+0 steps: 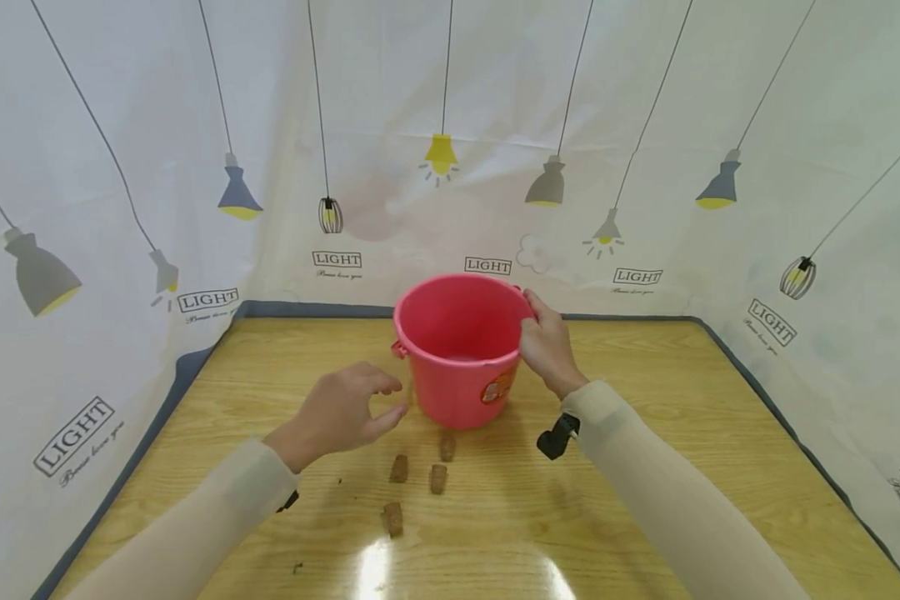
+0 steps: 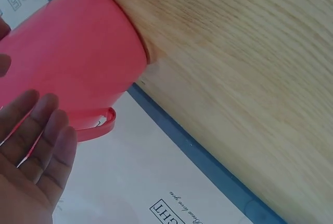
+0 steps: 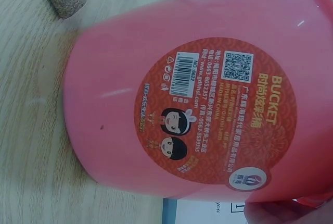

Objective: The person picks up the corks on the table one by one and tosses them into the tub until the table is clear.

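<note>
A: Grip status?
B: R hand (image 1: 551, 342) is gripping bucket (image 1: 453, 392) at R side. L hand (image 1: 345, 412) is hovering just L of it, relaxed, holding nothing.
A: Loc?
B: Bucket's standing on table (image 1: 720, 408), 4 corks (image 1: 438, 479) lying nearby.

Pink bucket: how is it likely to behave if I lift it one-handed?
The pink bucket looks like moulded plastic holding its round shape, so it should stay fairly stiff. No contents show in its visible interior, so it's probably light for its size. With the right hand gripping one side, it may tip toward the other.
</note>
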`<state>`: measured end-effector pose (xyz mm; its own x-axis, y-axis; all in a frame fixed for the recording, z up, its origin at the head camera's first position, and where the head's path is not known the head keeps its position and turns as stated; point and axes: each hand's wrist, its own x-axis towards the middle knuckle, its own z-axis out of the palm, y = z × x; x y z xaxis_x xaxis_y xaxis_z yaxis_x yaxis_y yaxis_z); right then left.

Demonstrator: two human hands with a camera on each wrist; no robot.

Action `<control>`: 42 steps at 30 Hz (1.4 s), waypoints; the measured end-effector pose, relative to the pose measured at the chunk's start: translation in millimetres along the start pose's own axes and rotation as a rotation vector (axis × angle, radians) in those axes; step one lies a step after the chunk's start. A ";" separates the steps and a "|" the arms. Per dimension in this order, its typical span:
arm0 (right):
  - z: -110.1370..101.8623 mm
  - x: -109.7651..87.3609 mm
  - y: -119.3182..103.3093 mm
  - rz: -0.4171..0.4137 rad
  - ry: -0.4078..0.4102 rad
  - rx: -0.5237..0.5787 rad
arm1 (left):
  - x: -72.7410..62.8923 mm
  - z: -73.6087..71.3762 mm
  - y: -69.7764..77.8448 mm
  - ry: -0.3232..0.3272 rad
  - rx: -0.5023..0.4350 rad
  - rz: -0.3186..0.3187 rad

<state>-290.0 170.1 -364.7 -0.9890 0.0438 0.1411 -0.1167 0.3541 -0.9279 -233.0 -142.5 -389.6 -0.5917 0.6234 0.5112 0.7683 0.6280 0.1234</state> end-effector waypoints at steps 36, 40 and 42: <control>-0.5 0.1 1.6 -0.014 0.001 -0.020 | -22.5 37.0 3.3 -0.556 -0.087 -0.045; -0.6 0.3 1.8 -0.013 0.004 -0.012 | -22.5 38.1 3.3 -0.561 -0.093 -0.045; -0.7 0.3 1.9 -0.012 0.003 -0.012 | -22.3 38.5 3.4 -0.564 -0.103 -0.040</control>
<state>-290.4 171.4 -366.2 -0.9873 0.0428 0.1529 -0.1269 0.3661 -0.9219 -226.6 -136.3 -433.2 -0.6373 0.7702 -0.0251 0.7461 0.6249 0.2301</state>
